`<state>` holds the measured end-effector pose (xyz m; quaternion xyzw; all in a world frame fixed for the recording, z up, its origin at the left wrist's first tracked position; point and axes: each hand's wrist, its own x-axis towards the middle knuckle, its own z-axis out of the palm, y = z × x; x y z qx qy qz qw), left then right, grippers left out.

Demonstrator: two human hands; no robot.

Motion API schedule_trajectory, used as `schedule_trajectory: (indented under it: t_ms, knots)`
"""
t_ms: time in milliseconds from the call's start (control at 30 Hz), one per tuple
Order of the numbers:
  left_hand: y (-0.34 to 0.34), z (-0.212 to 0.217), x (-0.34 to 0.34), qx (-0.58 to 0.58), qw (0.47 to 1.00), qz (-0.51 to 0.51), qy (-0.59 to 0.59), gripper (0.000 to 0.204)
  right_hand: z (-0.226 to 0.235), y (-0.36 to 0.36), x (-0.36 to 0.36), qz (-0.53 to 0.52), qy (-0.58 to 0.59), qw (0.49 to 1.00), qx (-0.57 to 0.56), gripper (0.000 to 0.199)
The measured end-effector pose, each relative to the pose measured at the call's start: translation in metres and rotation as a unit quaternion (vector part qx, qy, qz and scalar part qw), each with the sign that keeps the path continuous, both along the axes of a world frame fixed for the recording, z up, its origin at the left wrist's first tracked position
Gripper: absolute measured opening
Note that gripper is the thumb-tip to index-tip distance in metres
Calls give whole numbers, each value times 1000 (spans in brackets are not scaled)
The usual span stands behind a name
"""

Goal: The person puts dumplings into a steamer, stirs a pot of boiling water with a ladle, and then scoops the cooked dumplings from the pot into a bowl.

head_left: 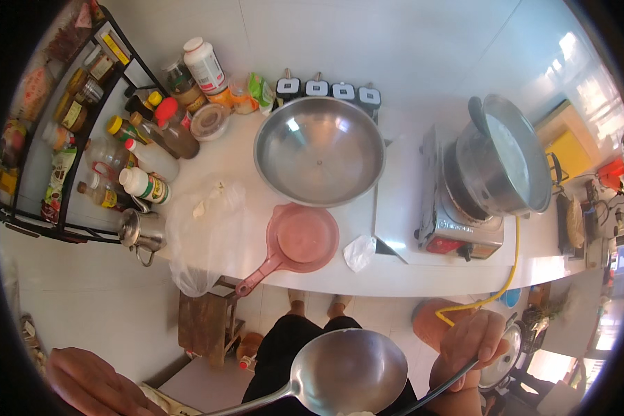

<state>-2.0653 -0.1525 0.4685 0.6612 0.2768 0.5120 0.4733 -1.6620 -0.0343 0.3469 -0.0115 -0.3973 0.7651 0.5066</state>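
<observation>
A large metal ladle is held up close in front of me, above my legs. Its handle runs down to the left toward my left hand, which is closed around the end at the lower edge. My right hand pinches the thin metal handle of a utensil. That handle slants down behind the ladle's right side, and its working end is out of sight. Something whitish shows at the ladle's bottom rim, cut off by the picture's edge.
On the counter stand a wide steel bowl, a pink plastic water scoop, a plastic bag and crumpled paper. A big pot sits on a gas stove with a yellow hose. Bottles crowd beside a black rack.
</observation>
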Motion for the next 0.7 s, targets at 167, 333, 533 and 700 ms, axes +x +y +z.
schedule_trajectory:
  t_ms: [167, 333, 533, 700]
  knots:
    - [2, -2, -4, 22, 999, -15, 28, 20, -6, 13, 11, 78, 5, 996, 49, 27]
    - [1, 4, -18, -20, 993, -91, 71, 23, -4, 10, 13, 36, -23, 997, 70, 26]
    - [4, -4, -9, -17, 998, -57, 35, 22, -3, 11, 9, 9, -39, 996, 84, 26]
    - [9, -6, 3, -16, 1000, -3, 7, 24, 1, 0, 4, -64, -47, 997, -9, 32]
